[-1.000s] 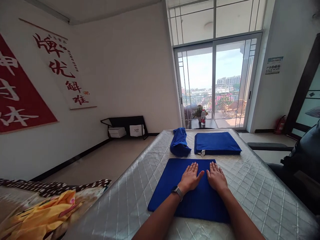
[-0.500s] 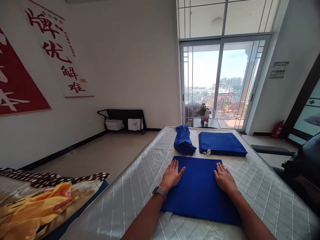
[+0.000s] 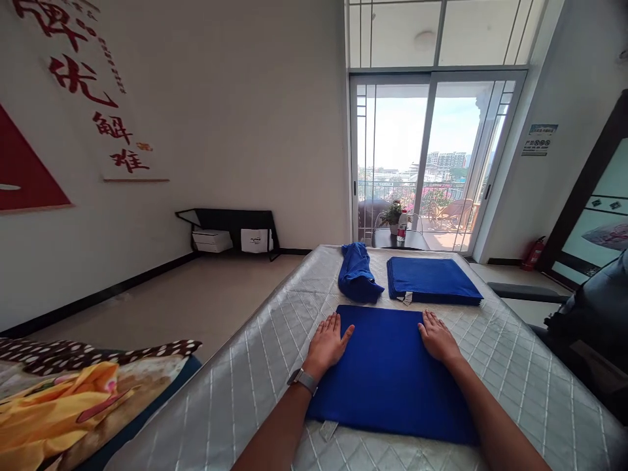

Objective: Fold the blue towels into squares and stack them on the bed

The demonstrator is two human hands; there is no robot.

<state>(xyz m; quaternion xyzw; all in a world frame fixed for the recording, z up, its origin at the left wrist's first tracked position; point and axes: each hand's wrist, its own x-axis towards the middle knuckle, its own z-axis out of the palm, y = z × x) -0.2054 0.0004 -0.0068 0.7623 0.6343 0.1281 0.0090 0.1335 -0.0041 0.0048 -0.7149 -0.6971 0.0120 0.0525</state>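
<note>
A flat blue cloth rectangle (image 3: 387,373) lies in front of me on the silver quilted table cover (image 3: 235,366), with a white tag (image 3: 328,430) poking out at its near left. On its far left edge rests my left hand (image 3: 328,340), flat, thumb spread, a watch on the wrist. My right hand (image 3: 437,337) lies flat along the far right edge, fingers stretched out. Neither hand grips anything. Beyond them are a crumpled blue cloth (image 3: 360,275) and, to its right, a neat stack of folded blue cloths (image 3: 434,281).
A small dark table (image 3: 400,241) with a bottle (image 3: 402,226) and a potted plant (image 3: 392,216) stands by the glass sliding door. Yellow and patterned bedding (image 3: 69,405) lies at the lower left. A black bag-like object (image 3: 596,327) is at the right edge.
The view has shifted slightly to the right. Both hands remain flat on the sides of the blue cloth, the left one a touch further out over its edge.
</note>
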